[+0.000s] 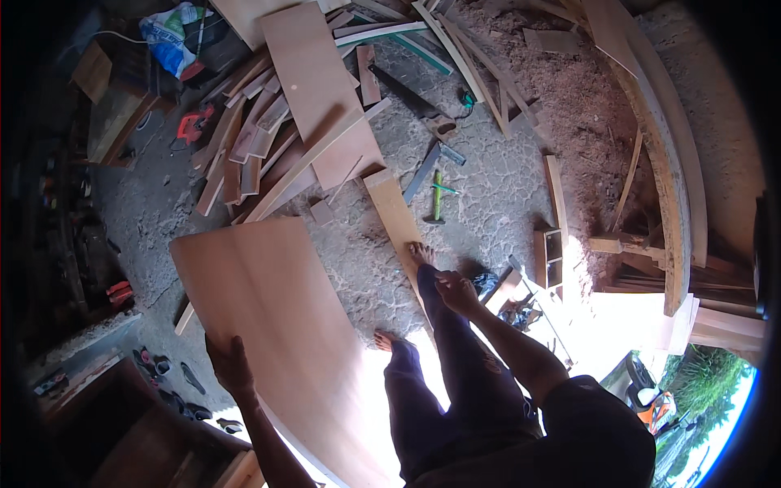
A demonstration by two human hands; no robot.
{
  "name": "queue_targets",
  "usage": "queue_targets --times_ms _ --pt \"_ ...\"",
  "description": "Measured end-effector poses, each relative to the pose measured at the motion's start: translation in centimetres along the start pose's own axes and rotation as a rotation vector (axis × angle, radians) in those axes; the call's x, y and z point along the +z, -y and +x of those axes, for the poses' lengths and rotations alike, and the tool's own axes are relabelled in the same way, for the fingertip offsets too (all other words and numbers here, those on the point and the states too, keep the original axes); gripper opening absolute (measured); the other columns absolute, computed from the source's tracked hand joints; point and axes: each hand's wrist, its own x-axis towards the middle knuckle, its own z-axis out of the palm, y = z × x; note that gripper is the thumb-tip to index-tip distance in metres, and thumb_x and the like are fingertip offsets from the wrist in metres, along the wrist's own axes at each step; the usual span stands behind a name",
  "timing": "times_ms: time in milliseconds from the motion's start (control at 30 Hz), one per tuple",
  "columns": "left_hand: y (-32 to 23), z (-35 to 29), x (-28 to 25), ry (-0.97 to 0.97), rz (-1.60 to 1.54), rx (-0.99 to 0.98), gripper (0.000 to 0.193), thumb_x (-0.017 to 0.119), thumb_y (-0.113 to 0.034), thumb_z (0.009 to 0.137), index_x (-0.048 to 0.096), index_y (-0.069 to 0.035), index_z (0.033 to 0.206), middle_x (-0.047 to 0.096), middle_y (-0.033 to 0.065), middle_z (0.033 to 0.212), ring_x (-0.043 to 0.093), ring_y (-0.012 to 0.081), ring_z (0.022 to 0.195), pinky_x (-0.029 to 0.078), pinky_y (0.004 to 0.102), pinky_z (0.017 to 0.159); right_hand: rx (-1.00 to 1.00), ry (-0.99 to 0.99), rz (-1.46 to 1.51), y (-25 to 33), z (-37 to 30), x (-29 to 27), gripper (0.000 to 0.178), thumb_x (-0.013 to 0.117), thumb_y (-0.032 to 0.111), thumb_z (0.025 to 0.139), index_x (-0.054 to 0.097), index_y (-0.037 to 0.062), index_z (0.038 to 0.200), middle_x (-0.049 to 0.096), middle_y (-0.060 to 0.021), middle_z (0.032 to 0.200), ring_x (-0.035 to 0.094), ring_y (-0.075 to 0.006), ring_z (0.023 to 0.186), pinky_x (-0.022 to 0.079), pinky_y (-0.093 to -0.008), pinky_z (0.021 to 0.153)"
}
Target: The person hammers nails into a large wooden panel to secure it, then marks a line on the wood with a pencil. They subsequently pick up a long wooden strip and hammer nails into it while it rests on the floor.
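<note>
A wide plywood sheet [277, 293] stands at a slant in front of me on the left, its lower part washed out by bright light. My left hand [232, 363] grips its left edge, thumb lying on the face and the other fingers mostly hidden. My right hand [457, 293] is closed above my right shin; whatever its curled fingers hold, if anything, cannot be made out. A narrow board [392, 207] lies on the floor under my bare right foot. Beyond it are a green-handled hammer [438, 199], a try square [423, 172] and a handsaw [411, 99].
A pile of wood offcuts [244, 150] lies at the far left beside a long plywood strip [313, 89]. A red power tool [195, 124] sits left of the pile. Long curved planks [663, 163] stand at the right. A small wooden frame [549, 259] is near my right foot.
</note>
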Motion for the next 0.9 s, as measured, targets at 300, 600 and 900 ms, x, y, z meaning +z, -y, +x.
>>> queue_targets --times_ms 300,600,900 --pt "-2.1 -1.2 0.9 0.11 0.341 0.059 0.069 0.06 -0.054 0.096 0.055 0.006 0.13 0.064 0.023 0.122 0.065 0.0384 0.101 0.055 0.0473 0.085 0.861 -0.086 -0.036 -24.2 -5.5 3.8 0.034 0.047 0.029 0.094 0.073 0.0106 0.107 0.071 -0.0216 0.111 0.067 -0.0395 0.107 0.052 -0.0485 0.092" --pt "-13.3 -13.3 47.6 0.894 0.443 0.778 0.047 0.058 -0.043 0.097 0.062 -0.007 0.128 0.065 0.012 0.127 0.058 0.0322 0.115 0.044 0.0484 0.101 1.04 -0.12 0.157 -38.8 -4.1 13.8 0.031 0.05 0.019 0.095 0.071 0.0137 0.118 0.07 -0.018 0.118 0.065 -0.0356 0.114 0.051 -0.0473 0.096" --pt "-13.3 -20.6 69.7 0.649 1.025 0.635 0.031 0.056 -0.028 0.095 0.069 -0.028 0.124 0.062 -0.0047 0.134 0.045 0.024 0.133 0.025 0.0499 0.117 0.924 -0.423 0.302 -49.4 0.5 19.4 0.051 0.046 0.024 0.099 0.04 0.0115 0.148 0.065 -0.0187 0.121 0.064 -0.0337 0.104 0.051 -0.0436 0.085"
